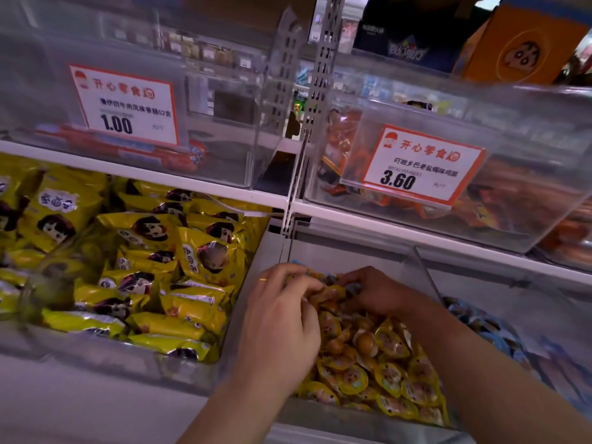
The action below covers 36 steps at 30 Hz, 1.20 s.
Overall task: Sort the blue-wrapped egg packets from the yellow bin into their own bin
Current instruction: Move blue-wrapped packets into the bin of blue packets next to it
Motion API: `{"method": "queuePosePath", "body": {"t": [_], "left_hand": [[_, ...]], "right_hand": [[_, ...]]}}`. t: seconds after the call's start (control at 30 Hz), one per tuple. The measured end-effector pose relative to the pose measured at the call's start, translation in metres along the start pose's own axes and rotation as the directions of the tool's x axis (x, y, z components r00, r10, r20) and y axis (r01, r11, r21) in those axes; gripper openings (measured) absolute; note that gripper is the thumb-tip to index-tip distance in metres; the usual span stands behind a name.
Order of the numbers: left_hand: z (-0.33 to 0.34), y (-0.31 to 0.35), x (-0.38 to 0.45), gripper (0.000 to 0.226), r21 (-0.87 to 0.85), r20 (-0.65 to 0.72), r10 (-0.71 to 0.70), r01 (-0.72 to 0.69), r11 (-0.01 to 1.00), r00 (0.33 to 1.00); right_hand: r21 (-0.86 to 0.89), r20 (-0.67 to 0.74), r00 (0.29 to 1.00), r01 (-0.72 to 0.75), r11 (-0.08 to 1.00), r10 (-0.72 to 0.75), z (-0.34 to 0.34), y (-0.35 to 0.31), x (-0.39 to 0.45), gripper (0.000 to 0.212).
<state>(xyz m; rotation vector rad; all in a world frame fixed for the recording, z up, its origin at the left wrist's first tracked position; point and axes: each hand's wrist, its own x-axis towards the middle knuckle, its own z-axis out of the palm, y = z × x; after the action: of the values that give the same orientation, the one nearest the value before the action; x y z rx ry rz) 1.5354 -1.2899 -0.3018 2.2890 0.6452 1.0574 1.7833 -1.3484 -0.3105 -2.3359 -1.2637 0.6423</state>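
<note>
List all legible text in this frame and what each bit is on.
"开心零食" and "1.00": left white price card with red border on the clear upper bin; its product line and barcode digits are too blurred.
"开心零食" and "3.60": right white price card with red border; its product line is too blurred.
Large yellow snack bags: characters unreadable.
Small yellow egg packets: print too small.
Orange box: cartoon face only.

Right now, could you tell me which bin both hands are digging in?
The middle bin of yellow egg packets; left hand and right hand are both inside.
</note>
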Motion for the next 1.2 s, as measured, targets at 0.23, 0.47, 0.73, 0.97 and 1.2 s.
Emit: {"method": "queuePosePath", "body": {"t": [0.23, 0.47, 0.73, 0.97, 1.2], "left_hand": [[0.007, 0.014, -0.005, 0.029, -0.097, -0.066, 0.048, -0.054, 0.994, 0.997], [0.033, 0.042, -0.008, 0.027, -0.501, 0.240, -0.311, 0.392, 0.771, 0.919], [0.051, 0.030, 0.004, 0.021, -0.573, 0.398, -0.430, 0.586, 0.573, 0.810], [0.037, 0.014, 0.003, 0.036, -0.212, 0.223, -0.271, 0.318, 0.924, 0.937], [0.031, 0.021, -0.010, 0.034, 0.074, 0.170, -0.067, 0.055, 0.996, 0.983]], "right_hand": [[0.511, -0.234, 0.969, 0.195, 0.837, -0.082, -0.010, -0.015, -0.026, 0.037], [0.823, -0.276, 0.961, 0.254, 0.508, -0.034, -0.005, -0.032, -0.073, 0.042], [0.940, -0.200, 0.968, 0.145, 0.307, 0.155, 0.023, -0.039, -0.093, 0.028], [0.978, -0.188, 0.935, 0.149, 0.149, 0.299, 0.018, -0.018, -0.100, 0.022], [0.956, -0.245, 0.932, 0.187, 0.225, 0.266, 0.026, -0.020, -0.104, 0.014]]}}
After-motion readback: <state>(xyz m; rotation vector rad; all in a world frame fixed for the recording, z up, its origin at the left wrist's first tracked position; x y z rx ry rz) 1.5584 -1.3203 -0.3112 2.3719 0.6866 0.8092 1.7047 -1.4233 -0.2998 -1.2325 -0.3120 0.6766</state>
